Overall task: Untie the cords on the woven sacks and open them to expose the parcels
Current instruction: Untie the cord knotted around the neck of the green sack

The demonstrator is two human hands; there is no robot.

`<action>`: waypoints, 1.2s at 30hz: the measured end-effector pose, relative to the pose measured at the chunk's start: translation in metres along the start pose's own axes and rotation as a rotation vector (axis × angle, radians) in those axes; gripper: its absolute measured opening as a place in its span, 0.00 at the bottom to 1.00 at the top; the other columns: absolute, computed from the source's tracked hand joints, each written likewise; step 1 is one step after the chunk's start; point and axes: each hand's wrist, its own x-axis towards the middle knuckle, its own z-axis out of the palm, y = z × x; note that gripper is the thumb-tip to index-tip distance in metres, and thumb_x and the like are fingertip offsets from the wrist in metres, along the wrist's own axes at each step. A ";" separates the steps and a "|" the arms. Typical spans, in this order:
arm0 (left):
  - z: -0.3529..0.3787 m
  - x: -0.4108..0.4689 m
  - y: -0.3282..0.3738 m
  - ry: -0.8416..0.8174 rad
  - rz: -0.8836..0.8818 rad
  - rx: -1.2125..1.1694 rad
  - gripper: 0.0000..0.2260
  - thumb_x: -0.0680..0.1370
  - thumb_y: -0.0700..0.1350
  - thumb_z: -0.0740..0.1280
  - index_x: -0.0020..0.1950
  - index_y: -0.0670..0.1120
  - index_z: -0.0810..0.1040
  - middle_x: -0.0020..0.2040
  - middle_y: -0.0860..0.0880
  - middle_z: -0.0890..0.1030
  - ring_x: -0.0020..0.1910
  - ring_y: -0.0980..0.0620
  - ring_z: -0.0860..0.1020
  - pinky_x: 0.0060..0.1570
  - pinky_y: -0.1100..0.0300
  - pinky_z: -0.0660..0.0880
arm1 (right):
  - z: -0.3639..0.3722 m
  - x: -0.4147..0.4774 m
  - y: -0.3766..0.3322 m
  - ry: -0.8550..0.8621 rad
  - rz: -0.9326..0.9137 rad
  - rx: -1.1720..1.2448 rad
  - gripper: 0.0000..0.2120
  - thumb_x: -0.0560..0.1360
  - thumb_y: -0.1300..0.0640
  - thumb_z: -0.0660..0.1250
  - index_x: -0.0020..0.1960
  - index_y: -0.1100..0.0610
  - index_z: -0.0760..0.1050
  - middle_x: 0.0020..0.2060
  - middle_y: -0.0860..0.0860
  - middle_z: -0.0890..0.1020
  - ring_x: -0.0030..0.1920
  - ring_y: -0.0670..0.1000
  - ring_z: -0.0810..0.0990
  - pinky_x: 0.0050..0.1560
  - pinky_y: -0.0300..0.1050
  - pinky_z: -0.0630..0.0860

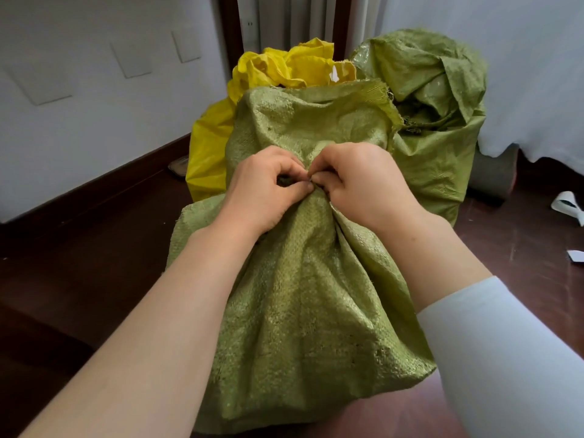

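1. Front sack point(303, 295): a green woven sack stands on the dark wooden floor point(79, 263), directly before the person. Its cloth is gathered into a tight neck about halfway up the view. Above the neck, the loose top flap spreads wide and ends in a frayed edge.
2. Cord point(284, 182): a dark green piece shows at the gathered neck, inside the curl of the left hand. Only a small part is visible, so the form of the knot cannot be told.
3. Left hand point(262, 191): the fingers are curled and the thumb and forefinger are pinched narrow on the cord at the neck. The forearm is bare.
4. Right hand point(363, 184): the fingers are curled and the thumb and forefinger tips pinch the gathered neck of the front sack, touching the left fingertips. Whether they hold cord or cloth cannot be told. A white sleeve point(505, 358) covers the upper forearm.
5. Yellow sack point(284, 67): it stands just behind the front sack on the left, with its top crumpled.
6. Rear green sack point(436, 99): it stands behind on the right, touching the front sack, with its top folded loosely over itself.
7. Surroundings: a white cloth point(537, 74) hangs at far right over a grey cylinder point(493, 175). White paper scraps point(567, 205) lie on the floor nearby.
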 end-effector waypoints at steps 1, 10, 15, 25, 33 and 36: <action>0.001 0.000 -0.001 -0.010 -0.001 0.025 0.04 0.68 0.42 0.75 0.41 0.47 0.82 0.44 0.55 0.76 0.44 0.55 0.76 0.50 0.59 0.73 | 0.001 -0.001 0.000 0.005 -0.005 -0.005 0.09 0.76 0.59 0.62 0.53 0.55 0.79 0.48 0.53 0.82 0.52 0.56 0.78 0.50 0.47 0.74; 0.005 -0.008 -0.009 -0.003 0.007 0.089 0.03 0.71 0.45 0.69 0.39 0.50 0.76 0.31 0.54 0.69 0.34 0.53 0.70 0.38 0.51 0.71 | 0.001 -0.004 -0.002 -0.003 0.156 0.344 0.07 0.70 0.61 0.69 0.46 0.57 0.84 0.35 0.48 0.81 0.40 0.48 0.81 0.49 0.50 0.79; 0.007 -0.008 -0.008 -0.039 0.003 0.089 0.05 0.70 0.43 0.71 0.39 0.51 0.76 0.30 0.54 0.70 0.31 0.55 0.69 0.36 0.56 0.70 | 0.004 -0.001 -0.009 0.019 0.197 0.210 0.06 0.64 0.56 0.71 0.40 0.55 0.82 0.36 0.54 0.83 0.40 0.53 0.80 0.44 0.51 0.79; 0.003 -0.007 -0.008 -0.076 -0.026 -0.087 0.08 0.72 0.41 0.71 0.36 0.52 0.76 0.30 0.55 0.73 0.28 0.61 0.68 0.34 0.64 0.69 | 0.001 -0.006 0.001 -0.035 0.345 0.621 0.04 0.66 0.64 0.73 0.39 0.58 0.83 0.35 0.57 0.84 0.37 0.54 0.83 0.44 0.56 0.82; 0.001 -0.008 -0.003 -0.116 -0.047 -0.157 0.10 0.72 0.38 0.70 0.37 0.52 0.74 0.32 0.55 0.73 0.28 0.62 0.68 0.33 0.68 0.68 | 0.006 -0.004 -0.002 0.033 0.428 0.686 0.03 0.64 0.63 0.73 0.32 0.61 0.79 0.29 0.56 0.80 0.28 0.50 0.77 0.33 0.44 0.78; -0.002 -0.005 0.001 -0.150 -0.060 -0.161 0.10 0.73 0.38 0.70 0.36 0.51 0.75 0.32 0.54 0.74 0.30 0.61 0.69 0.35 0.68 0.70 | 0.005 -0.007 0.003 0.017 0.551 0.969 0.05 0.66 0.68 0.72 0.33 0.62 0.78 0.31 0.57 0.80 0.27 0.48 0.78 0.31 0.40 0.80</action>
